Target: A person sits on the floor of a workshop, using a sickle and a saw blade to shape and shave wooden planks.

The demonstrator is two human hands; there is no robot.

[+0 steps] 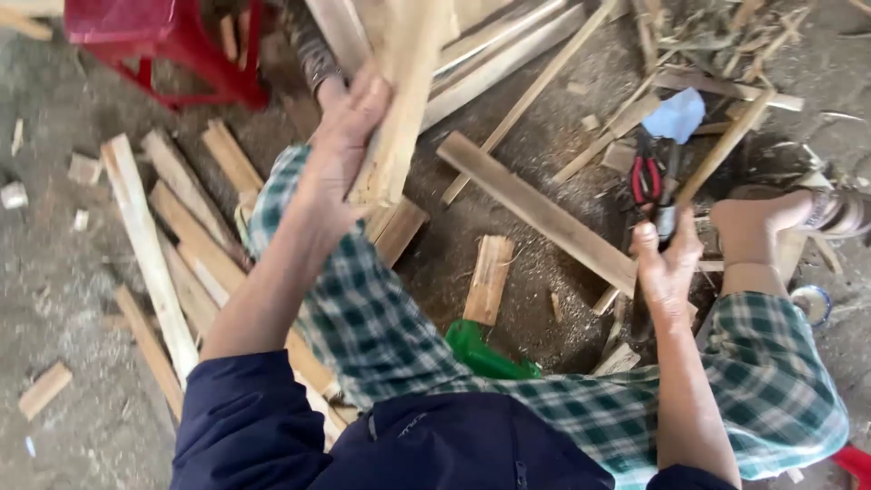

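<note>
Timber fills the head view: the left hand (349, 136) is wrapped around a pale wooden plank (399, 100), fingers curled over its near face, holding it steeply tilted so its far end runs up out of the picture and its lower end hangs above the short offcuts on the ground; a grip at that height, I judge, keeps the board balanced and its long face turned toward the person; the right hand (667, 268) is well apart from it, low on the other side, fingers closed about the handle of a tool (665, 218) whose grey body rises just above the knuckles; what kind of tool it is I cannot tell, since the hand hides most of it; beside it lie red-handled pliers (646, 177) and a scrap of blue cloth (676, 113), set within easy reach of the right side; a long flat board (535, 210) lies slanting on the dirt floor (73, 426) between the two hands, its near end touching the right hand or just under it; a short block (488, 277) rests nearer the knees; a green object (485, 356) pokes out below it, partly hidden by the checked trousers (390, 327); more slats (150, 245) lie fanned out at the left, and a red plastic stool (163, 41) stands at the far left; a bare foot (758, 227) is planted at the right among thin strips.
</note>
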